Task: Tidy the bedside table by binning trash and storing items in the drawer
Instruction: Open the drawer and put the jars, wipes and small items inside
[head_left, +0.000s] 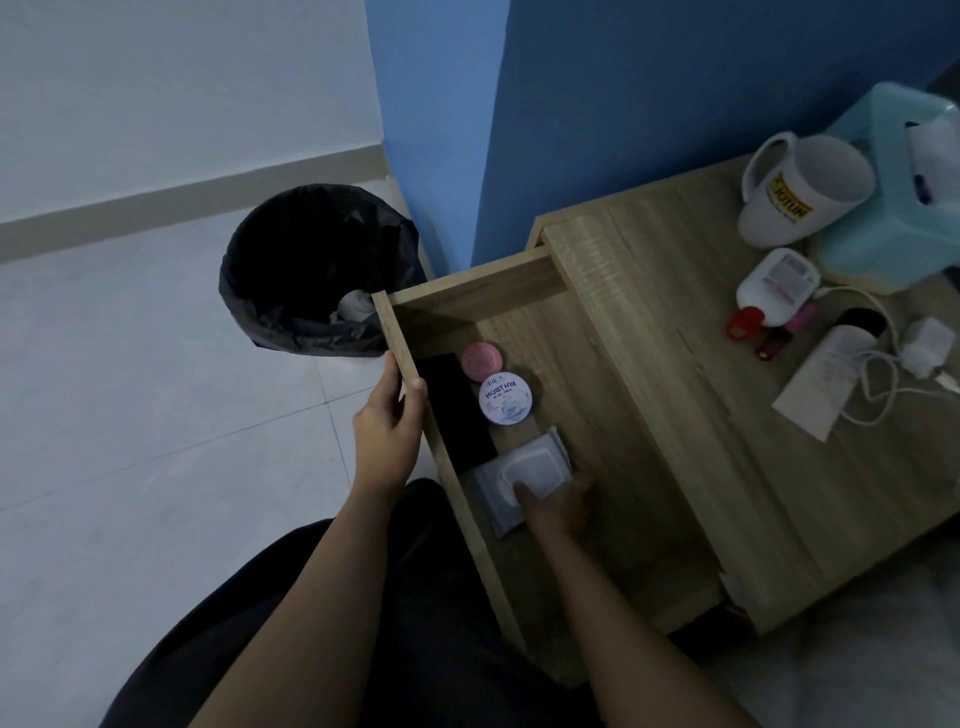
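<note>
The wooden drawer (410, 364) stands pulled out from the bedside table (675, 322). My left hand (389, 421) grips the drawer's front panel. My right hand (558, 506) is inside the drawer, fingers on a grey wet-wipes pack (519, 470) lying on the drawer floor. Further in lie a white round cream jar (505, 399), a small pink tin (481, 359) and a flat black item (452, 410). On the tabletop sit a white lotion bottle with a red cap (774, 283), a white tube (821, 374) and a white charger with its cable (924, 348).
A bin lined with a black bag (311, 270) stands on the tiled floor left of the drawer, with crumpled white paper inside. A white mug (800, 192) and a teal tissue box (904, 197) stand at the table's back. A blue wall rises behind.
</note>
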